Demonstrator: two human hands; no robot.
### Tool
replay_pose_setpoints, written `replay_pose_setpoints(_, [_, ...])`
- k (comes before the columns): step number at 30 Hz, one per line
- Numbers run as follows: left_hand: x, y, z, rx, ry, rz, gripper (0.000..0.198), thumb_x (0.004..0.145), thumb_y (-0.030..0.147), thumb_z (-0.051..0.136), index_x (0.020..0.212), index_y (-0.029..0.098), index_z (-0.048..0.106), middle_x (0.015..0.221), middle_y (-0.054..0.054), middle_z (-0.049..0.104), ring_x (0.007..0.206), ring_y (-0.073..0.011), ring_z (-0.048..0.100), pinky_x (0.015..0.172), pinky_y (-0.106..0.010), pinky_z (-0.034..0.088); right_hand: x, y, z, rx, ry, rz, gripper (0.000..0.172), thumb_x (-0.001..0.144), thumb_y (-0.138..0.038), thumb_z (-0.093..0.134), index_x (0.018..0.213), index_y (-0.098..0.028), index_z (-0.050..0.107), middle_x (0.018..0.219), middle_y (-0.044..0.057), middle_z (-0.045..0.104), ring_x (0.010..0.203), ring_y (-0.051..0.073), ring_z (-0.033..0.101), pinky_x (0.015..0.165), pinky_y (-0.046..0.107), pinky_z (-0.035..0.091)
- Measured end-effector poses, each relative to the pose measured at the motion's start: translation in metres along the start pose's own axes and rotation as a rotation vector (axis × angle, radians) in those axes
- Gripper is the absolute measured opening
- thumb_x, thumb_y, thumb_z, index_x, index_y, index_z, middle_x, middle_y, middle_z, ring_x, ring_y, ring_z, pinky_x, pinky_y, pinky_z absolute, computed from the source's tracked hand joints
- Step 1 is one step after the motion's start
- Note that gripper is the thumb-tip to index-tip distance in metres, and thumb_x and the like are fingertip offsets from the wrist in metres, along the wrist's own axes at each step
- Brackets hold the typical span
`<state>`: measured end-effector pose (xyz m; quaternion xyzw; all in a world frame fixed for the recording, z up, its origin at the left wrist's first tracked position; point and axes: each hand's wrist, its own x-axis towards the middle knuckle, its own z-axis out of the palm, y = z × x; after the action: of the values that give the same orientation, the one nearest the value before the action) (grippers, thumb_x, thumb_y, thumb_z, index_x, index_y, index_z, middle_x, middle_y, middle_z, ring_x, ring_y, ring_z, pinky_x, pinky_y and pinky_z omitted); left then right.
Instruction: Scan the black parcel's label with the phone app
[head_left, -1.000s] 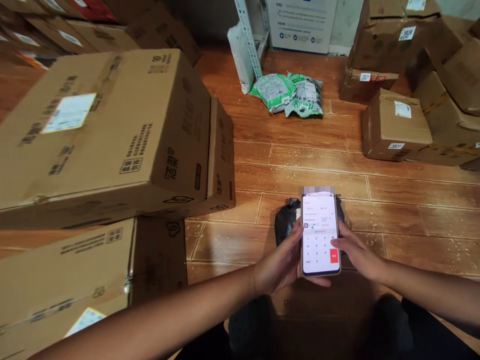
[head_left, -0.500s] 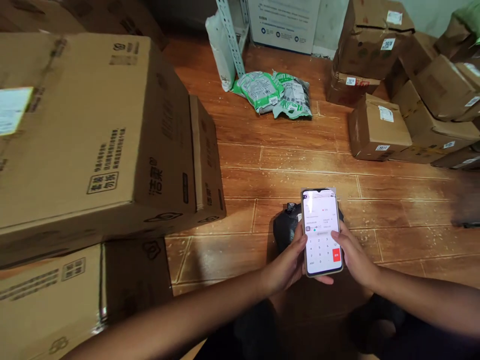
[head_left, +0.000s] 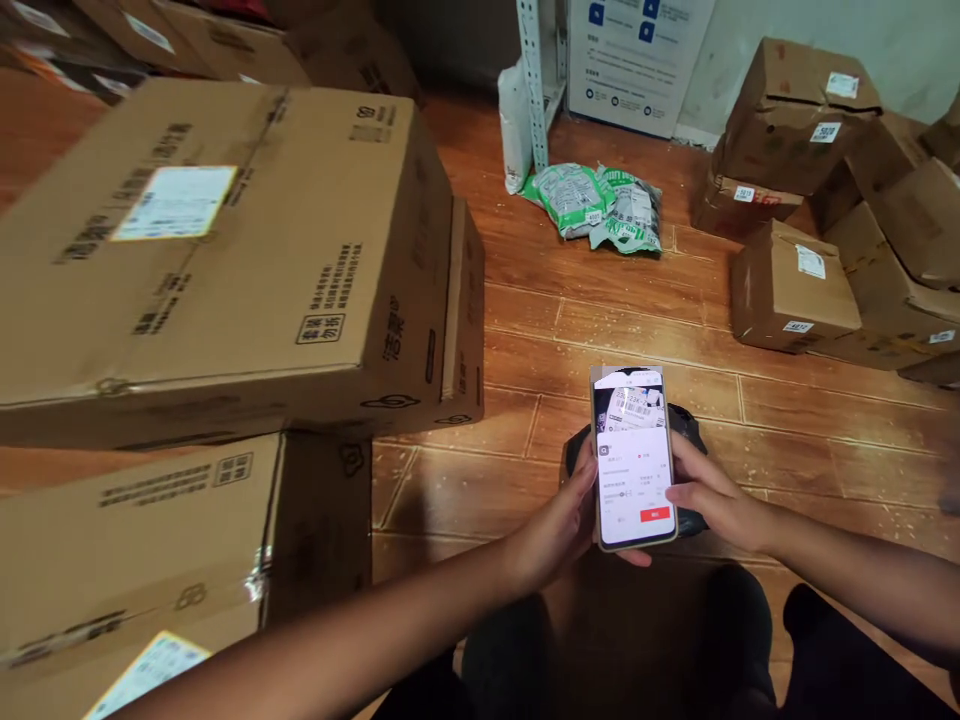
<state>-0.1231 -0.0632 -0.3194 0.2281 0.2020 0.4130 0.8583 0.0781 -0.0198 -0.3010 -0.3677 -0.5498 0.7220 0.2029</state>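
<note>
A smartphone [head_left: 634, 460] is held upright in front of me by both hands, its lit screen facing me. On the screen are a picture of a barcode label at the top, a white form below it and a red button. My left hand [head_left: 564, 525] grips the phone's left edge, with fingertips showing under its lower end. At the right edge, my right hand [head_left: 711, 490] has its thumb against the screen near the red button; its other fingers are partly hidden behind the phone. Beneath the phone a black plastic-wrapped parcel [head_left: 691, 428] lies on the floor, mostly covered.
Large cardboard cartons, an upper one [head_left: 300, 200] and a lower one [head_left: 172, 530], stand at my left. Several labelled boxes [head_left: 795, 285] are stacked at the right. Two green-and-white bags [head_left: 574, 200] lie by a metal shelf post [head_left: 534, 90] on the wooden floor [head_left: 465, 480].
The number keypad has gone from the phone screen, and the barcode picture now shows at its top. The view has shifted left, bringing more of the left cartons into sight.
</note>
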Motion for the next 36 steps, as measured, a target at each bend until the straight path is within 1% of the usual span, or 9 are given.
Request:
replay_pose_setpoints(5, [-0.007, 0.003, 0.006, 0.051, 0.105, 0.029, 0.071, 0.087, 0.068, 0.055, 0.147, 0.039, 0.03, 0.155, -0.012, 0.037, 0.127, -0.0395, 0.051, 0.07, -0.039, 0.06, 0.01, 0.001, 0.003, -0.077, -0.025, -0.005, 0.065, 0.088, -0.04, 0.066, 0.144, -0.027, 0.038, 0.135, 0.01, 0.059, 0.122, 0.029, 0.056, 0.108, 0.052, 0.042])
replay_pose_setpoints(9, [-0.006, 0.005, 0.01, 0.077, 0.174, 0.028, 0.066, 0.087, 0.067, 0.056, 0.142, 0.036, 0.037, 0.157, -0.01, 0.032, 0.133, -0.0411, 0.043, 0.07, -0.038, 0.06, 0.013, 0.005, -0.004, -0.001, -0.113, -0.011, 0.062, 0.089, -0.043, 0.064, 0.144, -0.027, 0.04, 0.141, 0.01, 0.055, 0.131, 0.031, 0.049, 0.109, 0.051, 0.04])
replay_pose_setpoints(11, [-0.004, 0.003, 0.009, 0.076, 0.159, 0.02, 0.066, 0.088, 0.067, 0.054, 0.144, 0.039, 0.033, 0.158, -0.009, 0.029, 0.13, -0.0388, 0.047, 0.07, -0.038, 0.061, 0.011, 0.006, -0.009, 0.039, -0.153, 0.005, 0.059, 0.09, -0.042, 0.06, 0.144, -0.028, 0.04, 0.145, 0.008, 0.052, 0.134, 0.031, 0.047, 0.11, 0.052, 0.038])
replay_pose_setpoints(14, [-0.001, -0.001, 0.006, 0.069, 0.102, -0.007, 0.07, 0.09, 0.068, 0.049, 0.149, 0.042, 0.024, 0.154, -0.01, 0.037, 0.118, -0.0337, 0.057, 0.071, -0.038, 0.06, 0.008, 0.009, -0.016, 0.036, -0.173, 0.012, 0.062, 0.09, -0.039, 0.06, 0.146, -0.029, 0.037, 0.146, 0.008, 0.051, 0.135, 0.031, 0.044, 0.112, 0.054, 0.035])
replay_pose_setpoints(17, [0.003, -0.003, 0.003, 0.072, 0.07, -0.033, 0.07, 0.093, 0.067, 0.045, 0.152, 0.039, 0.021, 0.146, -0.012, 0.047, 0.114, -0.0323, 0.059, 0.073, -0.039, 0.059, 0.004, 0.011, -0.02, 0.031, -0.176, 0.01, 0.066, 0.089, -0.035, 0.06, 0.149, -0.029, 0.033, 0.146, 0.008, 0.051, 0.134, 0.031, 0.045, 0.112, 0.055, 0.034])
replay_pose_setpoints(19, [0.005, -0.004, 0.003, 0.077, 0.067, -0.049, 0.072, 0.092, 0.067, 0.045, 0.153, 0.037, 0.02, 0.143, -0.013, 0.049, 0.113, -0.0322, 0.059, 0.074, -0.039, 0.059, 0.003, 0.012, -0.022, 0.03, -0.165, -0.002, 0.067, 0.089, -0.033, 0.059, 0.15, -0.028, 0.031, 0.148, 0.008, 0.049, 0.135, 0.031, 0.045, 0.112, 0.055, 0.035])
replay_pose_setpoints(26, [0.01, -0.006, 0.003, 0.084, 0.087, -0.051, 0.073, 0.089, 0.071, 0.047, 0.15, 0.039, 0.021, 0.151, -0.012, 0.04, 0.109, -0.0306, 0.06, 0.071, -0.038, 0.06, 0.003, 0.014, -0.026, -0.026, -0.082, 0.004, 0.052, 0.091, -0.028, 0.055, 0.143, -0.03, 0.046, 0.138, 0.005, 0.059, 0.128, 0.028, 0.052, 0.109, 0.05, 0.04])
replay_pose_setpoints(32, [0.01, -0.006, 0.002, 0.065, 0.079, -0.049, 0.068, 0.092, 0.069, 0.044, 0.15, 0.039, 0.024, 0.151, -0.011, 0.041, 0.113, -0.032, 0.059, 0.072, -0.039, 0.059, 0.005, 0.013, -0.023, 0.023, -0.064, 0.014, 0.053, 0.09, -0.03, 0.056, 0.142, -0.032, 0.046, 0.144, 0.003, 0.055, 0.132, 0.028, 0.048, 0.112, 0.05, 0.036])
replay_pose_setpoints(36, [0.011, -0.007, 0.002, 0.045, 0.068, -0.053, 0.067, 0.093, 0.068, 0.042, 0.15, 0.038, 0.025, 0.153, -0.011, 0.041, 0.119, -0.0346, 0.057, 0.074, -0.04, 0.058, 0.005, 0.013, -0.023, 0.075, -0.036, 0.042, 0.051, 0.086, -0.028, 0.053, 0.137, -0.03, 0.052, 0.14, 0.002, 0.059, 0.13, 0.028, 0.049, 0.111, 0.049, 0.035])
